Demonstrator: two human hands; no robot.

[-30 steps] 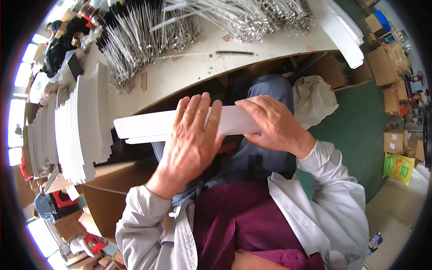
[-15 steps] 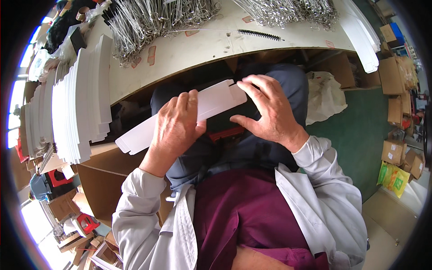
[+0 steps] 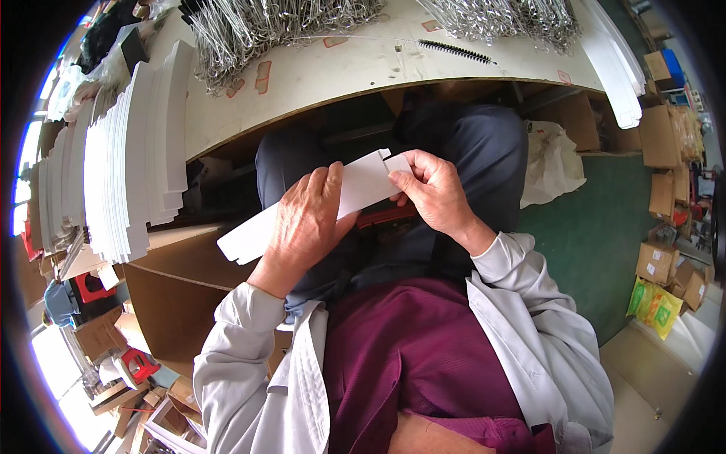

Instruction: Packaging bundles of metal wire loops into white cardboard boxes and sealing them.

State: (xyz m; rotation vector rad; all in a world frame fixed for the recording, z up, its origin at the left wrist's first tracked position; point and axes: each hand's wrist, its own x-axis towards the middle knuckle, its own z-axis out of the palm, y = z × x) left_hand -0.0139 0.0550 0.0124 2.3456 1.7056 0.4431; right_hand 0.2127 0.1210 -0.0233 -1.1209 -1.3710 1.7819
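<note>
A long, narrow white cardboard box (image 3: 364, 181), folded from flat card, lies slantwise above my lap, its right end higher than its left. My left hand (image 3: 308, 219) wraps over its middle from above, fingers closed around it. At the right end my right hand (image 3: 435, 191) pinches an end flap between thumb and fingers. The underside of the box and my left fingertips' far side are hidden.
Flat white cartons (image 3: 125, 163) stand in stacks at the left. On the table (image 3: 318, 83) lie bundles of wire-handled brushes (image 3: 280, 26) and one single black-bristled brush (image 3: 455, 51). An open brown carton (image 3: 170, 303) sits at lower left; more white cartons (image 3: 616, 79) lie at the table's right.
My right hand has gone from spread fingers beside the box's end to pinching its flap. The box and my left hand have shifted slightly to the right and down.
</note>
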